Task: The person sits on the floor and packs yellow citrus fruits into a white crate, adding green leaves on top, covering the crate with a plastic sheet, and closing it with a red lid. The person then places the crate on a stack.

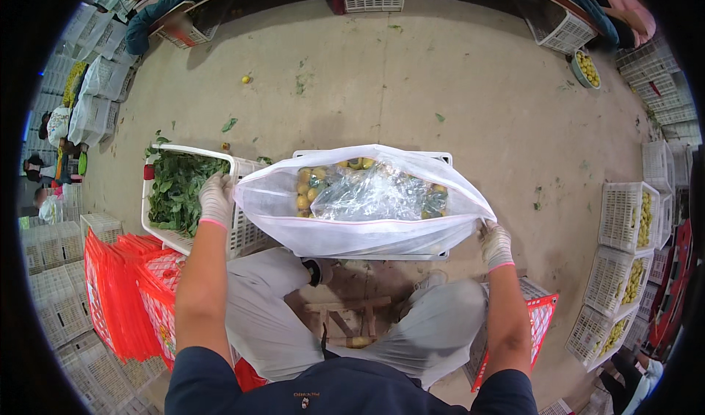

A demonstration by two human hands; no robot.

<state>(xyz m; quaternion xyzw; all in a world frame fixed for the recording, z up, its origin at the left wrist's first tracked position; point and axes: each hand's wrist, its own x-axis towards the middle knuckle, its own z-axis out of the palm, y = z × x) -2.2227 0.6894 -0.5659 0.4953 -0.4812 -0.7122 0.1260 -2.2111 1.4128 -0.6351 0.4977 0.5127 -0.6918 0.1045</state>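
Observation:
A white mesh bag [352, 238] lines a white plastic crate [444, 157] in front of my knees, its mouth stretched wide. Yellow-orange round fruits [303, 201] with some green leaves lie inside, partly covered by a crumpled clear plastic sheet [369, 192]. My left hand [216, 197], in a whitish glove with a pink cuff, grips the bag's left corner beside the leaf crate. Gloved the same way, my right hand [494, 243] pinches the bag's right corner, past the crate's right end.
A white crate of green leaves [182, 189] touches the left side. Red mesh bags [121, 294] are piled at lower left. Fruit crates [628, 217] stand at right, and a basin of fruit [585, 69] at upper right. Other people sit along the upper edges; one yellow fruit [246, 79] lies on the floor.

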